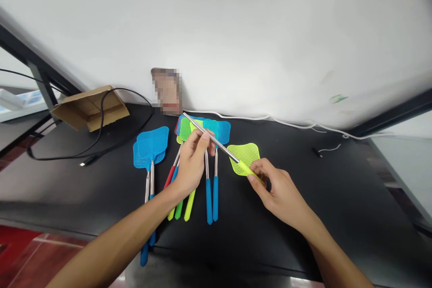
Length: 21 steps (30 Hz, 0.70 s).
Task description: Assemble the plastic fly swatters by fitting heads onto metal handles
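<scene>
My left hand (195,155) pinches the silver metal rod (221,146) of a fly swatter handle between thumb and fingers. At its lower right end, my right hand (275,189) is closed around the yellow-green grip (246,168). The rod slants up to the left, and its far end looks bare. Behind the grip shows a yellow-green perforated swatter head (248,153); I cannot tell whether it is joined to anything. Beyond my left hand lies a fan of several fly swatters (216,130) in blue, green, yellow and red, partly hidden by that hand.
Two blue fly swatters (151,141) overlap on the left of the black table (337,198), their grips over its front edge. An open cardboard box (91,105), a black cable (101,144) and a blurred upright object (168,92) stand or lie further back. A white cable (236,116) runs along the wall.
</scene>
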{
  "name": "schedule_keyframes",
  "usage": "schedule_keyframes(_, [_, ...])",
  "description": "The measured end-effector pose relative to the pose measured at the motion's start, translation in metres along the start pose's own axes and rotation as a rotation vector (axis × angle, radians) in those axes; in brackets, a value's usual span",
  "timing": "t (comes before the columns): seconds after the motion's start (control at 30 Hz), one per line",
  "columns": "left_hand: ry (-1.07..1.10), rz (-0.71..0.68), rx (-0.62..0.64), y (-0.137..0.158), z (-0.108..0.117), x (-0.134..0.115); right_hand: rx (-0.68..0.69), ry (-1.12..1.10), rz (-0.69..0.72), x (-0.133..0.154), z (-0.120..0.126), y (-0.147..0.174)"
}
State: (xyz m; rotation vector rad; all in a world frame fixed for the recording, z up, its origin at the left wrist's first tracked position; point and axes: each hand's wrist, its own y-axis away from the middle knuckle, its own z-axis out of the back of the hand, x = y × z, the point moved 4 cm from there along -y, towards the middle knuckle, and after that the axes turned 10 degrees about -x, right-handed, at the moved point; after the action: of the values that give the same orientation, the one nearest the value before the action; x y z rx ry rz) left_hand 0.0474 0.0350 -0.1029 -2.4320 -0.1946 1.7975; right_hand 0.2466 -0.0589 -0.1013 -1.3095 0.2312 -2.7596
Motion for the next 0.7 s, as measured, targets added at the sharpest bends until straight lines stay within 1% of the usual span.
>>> schedule_keyframes(0.17, [0.003, 0.009, 0.012, 0.001, -0.001, 0.000, -0.008, -0.019, 0.007, 0.000, 0.000, 0.000])
schedule_keyframes(0.37, [-0.049, 0.038, 0.075, 0.002, -0.003, 0.001, -0.019, -0.027, 0.020, 0.000, 0.000, 0.000])
schedule_keyframes(0.5, [-0.051, 0.093, 0.132, 0.005, -0.006, 0.004, -0.016, -0.008, 0.029, 0.001, -0.005, 0.001])
schedule_keyframes(0.6, [-0.023, 0.131, 0.144, 0.006, -0.007, 0.006, -0.052, 0.030, 0.056, 0.003, -0.010, 0.004])
schedule_keyframes(0.7, [-0.016, 0.147, 0.134, 0.006, -0.007, 0.007, -0.144, 0.115, 0.153, 0.004, -0.015, 0.006])
